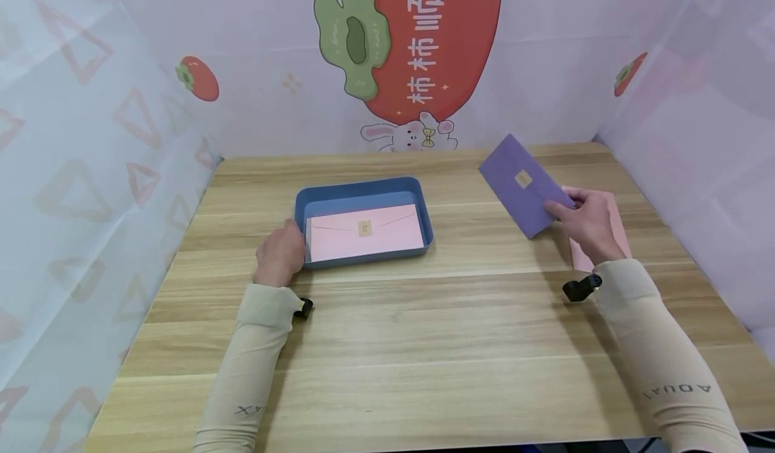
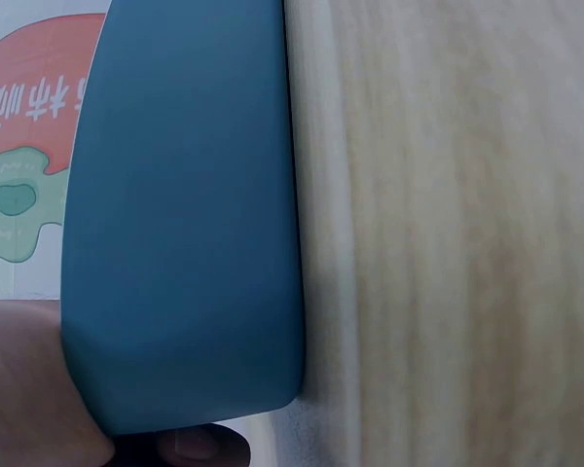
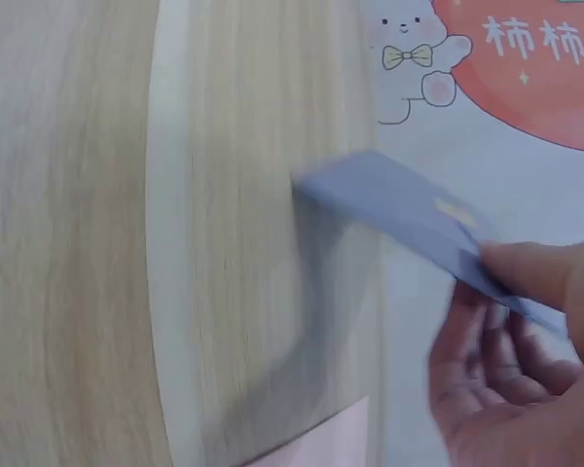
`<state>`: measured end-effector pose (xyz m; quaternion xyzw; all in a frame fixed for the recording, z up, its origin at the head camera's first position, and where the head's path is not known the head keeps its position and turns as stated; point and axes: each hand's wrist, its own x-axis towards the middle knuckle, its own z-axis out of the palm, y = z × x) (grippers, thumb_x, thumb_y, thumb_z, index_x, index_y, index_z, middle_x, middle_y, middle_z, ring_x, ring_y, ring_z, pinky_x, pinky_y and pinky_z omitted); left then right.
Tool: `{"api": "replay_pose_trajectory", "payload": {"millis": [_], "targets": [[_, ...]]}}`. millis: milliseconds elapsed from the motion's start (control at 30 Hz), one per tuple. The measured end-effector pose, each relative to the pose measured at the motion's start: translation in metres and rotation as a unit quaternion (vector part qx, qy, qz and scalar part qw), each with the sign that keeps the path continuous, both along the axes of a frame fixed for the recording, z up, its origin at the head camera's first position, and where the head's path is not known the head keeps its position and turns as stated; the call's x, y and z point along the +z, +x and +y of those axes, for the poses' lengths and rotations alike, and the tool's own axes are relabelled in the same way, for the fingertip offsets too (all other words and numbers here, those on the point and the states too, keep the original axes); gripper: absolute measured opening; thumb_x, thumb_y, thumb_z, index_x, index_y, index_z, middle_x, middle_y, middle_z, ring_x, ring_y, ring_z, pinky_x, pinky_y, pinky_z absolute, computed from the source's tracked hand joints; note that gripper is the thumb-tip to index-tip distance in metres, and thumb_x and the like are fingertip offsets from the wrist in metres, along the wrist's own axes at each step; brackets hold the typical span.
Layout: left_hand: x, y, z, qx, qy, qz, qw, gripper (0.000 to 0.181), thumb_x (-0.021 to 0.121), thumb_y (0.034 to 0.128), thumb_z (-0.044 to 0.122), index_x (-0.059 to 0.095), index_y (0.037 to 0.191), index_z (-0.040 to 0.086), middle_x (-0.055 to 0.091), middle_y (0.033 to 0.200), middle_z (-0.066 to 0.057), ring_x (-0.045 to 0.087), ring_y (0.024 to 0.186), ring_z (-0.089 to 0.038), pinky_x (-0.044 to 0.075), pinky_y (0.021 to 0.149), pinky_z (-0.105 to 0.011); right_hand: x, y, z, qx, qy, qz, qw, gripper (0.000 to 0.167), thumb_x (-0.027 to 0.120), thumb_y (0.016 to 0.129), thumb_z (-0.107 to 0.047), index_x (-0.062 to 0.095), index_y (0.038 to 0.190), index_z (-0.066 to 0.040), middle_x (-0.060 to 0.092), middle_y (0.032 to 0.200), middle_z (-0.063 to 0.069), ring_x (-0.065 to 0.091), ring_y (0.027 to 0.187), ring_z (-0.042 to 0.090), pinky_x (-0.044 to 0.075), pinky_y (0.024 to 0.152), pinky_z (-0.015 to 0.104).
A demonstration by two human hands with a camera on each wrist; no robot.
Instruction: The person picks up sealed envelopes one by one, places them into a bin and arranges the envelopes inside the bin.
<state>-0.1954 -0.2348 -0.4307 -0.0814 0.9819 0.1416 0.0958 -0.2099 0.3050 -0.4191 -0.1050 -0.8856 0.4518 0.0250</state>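
A purple envelope (image 1: 519, 190) with a small tan sticker is pinched at its lower right corner by my right hand (image 1: 587, 224). It is held tilted above the table, thumb on top and fingers beneath in the right wrist view. Under that hand a pink envelope (image 1: 616, 227) lies on the table, partly hidden. My left hand (image 1: 280, 252) grips the left end of a blue tray (image 1: 363, 189); the left wrist view has the tray's side wall (image 2: 185, 214) close up. Inside the tray rests another pink envelope (image 1: 393, 232) with a tan sticker.
The wooden table (image 1: 424, 345) is bordered at the back and sides by printed white cloth (image 1: 260, 96). Black wrist cameras (image 1: 582, 288) sit on both forearms.
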Motion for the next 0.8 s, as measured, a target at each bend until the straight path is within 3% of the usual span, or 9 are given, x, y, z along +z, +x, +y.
{"api": "replay_pose_trajectory", "payload": {"millis": [100,233,400,500,567,667,800], "targets": [[0.000,0.001,0.000,0.002,0.002,0.001,1.0000,0.035,0.030,0.1116,0.015,0.045,0.132,-0.009,0.063,0.122,-0.036,0.066,0.110,-0.049,0.053,0.090,-0.061,0.000,-0.001,-0.002,-0.037,-0.033,0.033,0.9983,0.063,0.067,0.101,-0.048,0.059,0.145,-0.004,0.068,0.119,0.004,0.062,0.092,-0.004,0.051,0.075,0.010],[-0.001,0.001,0.000,0.002,0.002,0.002,1.0000,0.034,0.032,0.1114,0.015,0.045,0.132,-0.009,0.063,0.122,-0.036,0.066,0.110,-0.049,0.053,0.091,-0.061,0.002,-0.006,-0.005,-0.084,-0.089,0.092,0.9882,0.043,0.068,0.101,-0.043,0.065,0.129,-0.010,0.063,0.102,-0.014,0.062,0.093,-0.001,0.051,0.076,0.009],[-0.002,0.000,0.000,0.002,0.000,0.002,1.0000,0.032,0.034,0.1113,0.014,0.046,0.130,-0.009,0.063,0.119,-0.035,0.066,0.105,-0.046,0.053,0.088,-0.059,0.004,-0.014,-0.010,-0.131,-0.156,0.186,0.9612,0.020,0.070,0.102,-0.032,0.069,0.114,-0.016,0.065,0.095,-0.014,0.064,0.090,0.000,0.052,0.077,0.010],[-0.002,0.000,0.001,0.004,0.001,0.001,1.0000,0.032,0.037,0.1113,0.015,0.045,0.132,-0.009,0.063,0.118,-0.034,0.064,0.102,-0.044,0.053,0.087,-0.057,0.006,-0.016,-0.013,-0.153,-0.162,0.222,0.9492,0.016,0.069,0.102,-0.030,0.070,0.111,-0.017,0.065,0.093,-0.012,0.063,0.087,0.001,0.052,0.075,0.012],[-0.002,0.000,0.001,0.006,0.001,0.001,1.0000,0.032,0.037,0.1111,0.014,0.045,0.133,-0.009,0.063,0.118,-0.034,0.063,0.101,-0.043,0.053,0.088,-0.057,0.007,-0.017,-0.014,-0.164,-0.158,0.230,0.9462,0.017,0.067,0.103,-0.031,0.070,0.111,-0.017,0.064,0.093,-0.012,0.063,0.087,0.001,0.051,0.076,0.013],[-0.001,0.000,0.000,0.005,0.001,0.000,1.0000,0.033,0.037,0.1115,0.015,0.044,0.134,-0.009,0.063,0.118,-0.034,0.063,0.101,-0.043,0.053,0.088,-0.057,0.010,-0.017,-0.016,-0.174,-0.144,0.221,0.9487,0.023,0.064,0.105,-0.035,0.069,0.116,-0.015,0.062,0.094,-0.013,0.061,0.090,0.001,0.051,0.078,0.014],[-0.001,0.000,0.000,0.005,0.001,0.000,1.0000,0.033,0.036,0.1120,0.016,0.045,0.133,-0.008,0.063,0.119,-0.034,0.063,0.101,-0.043,0.053,0.088,-0.058,0.012,-0.017,-0.017,-0.180,-0.167,0.200,0.9484,0.023,0.065,0.104,-0.035,0.070,0.116,-0.016,0.062,0.095,-0.011,0.062,0.090,0.002,0.051,0.079,0.014]]}}
